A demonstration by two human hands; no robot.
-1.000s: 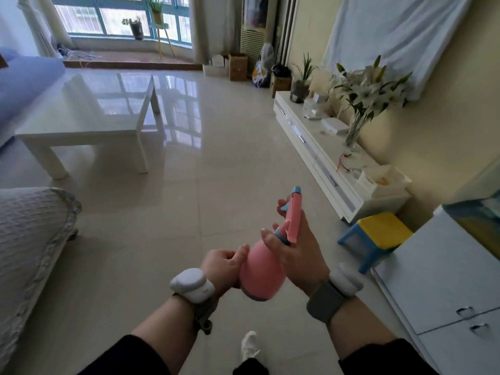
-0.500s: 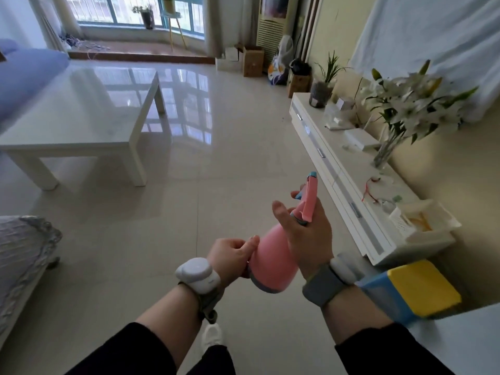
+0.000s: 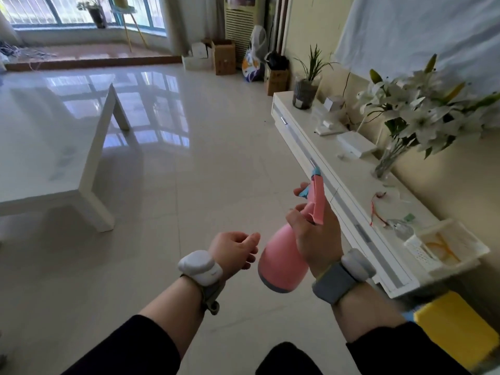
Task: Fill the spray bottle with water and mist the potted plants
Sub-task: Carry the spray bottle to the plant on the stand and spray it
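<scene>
My right hand (image 3: 315, 234) grips the neck of a pink spray bottle (image 3: 282, 262), its pink trigger head with a blue nozzle tip pointing up and away. My left hand (image 3: 235, 250) hovers just left of the bottle's body, fingers loosely curled, apart from it and holding nothing. A green potted plant (image 3: 307, 82) in a dark pot stands at the far end of the low white cabinet (image 3: 349, 209). White lilies in a glass vase (image 3: 411, 115) stand further along it on the right. Another potted plant (image 3: 94, 10) sits by the far window.
A white coffee table (image 3: 51, 147) fills the left. Cardboard boxes (image 3: 223, 56) and bags stand against the far wall. A white basket (image 3: 446, 247) and small items lie on the cabinet. A yellow and blue stool (image 3: 454, 331) sits at the lower right. Glossy tiled floor stretches ahead.
My left hand has let go of the bottle's base and drawn slightly left. The view has advanced along the cabinet, bringing the lilies and potted plant closer.
</scene>
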